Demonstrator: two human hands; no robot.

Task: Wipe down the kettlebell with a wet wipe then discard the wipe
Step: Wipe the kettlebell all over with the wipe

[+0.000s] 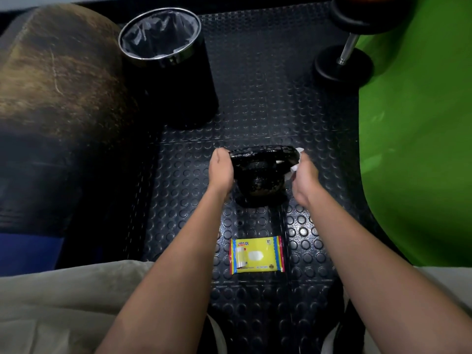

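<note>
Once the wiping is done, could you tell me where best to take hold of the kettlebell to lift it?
Probably by the handle, from above. It arches across the top of the kettlebell, which stands upright on the studded mat, with a gap under it for curled fingers. The left hand already grips its left end; the right hand holds the wipe at its right end.

dumbbell (344, 61) far right | green mat (419, 149) | studded floor (255, 98)
</note>
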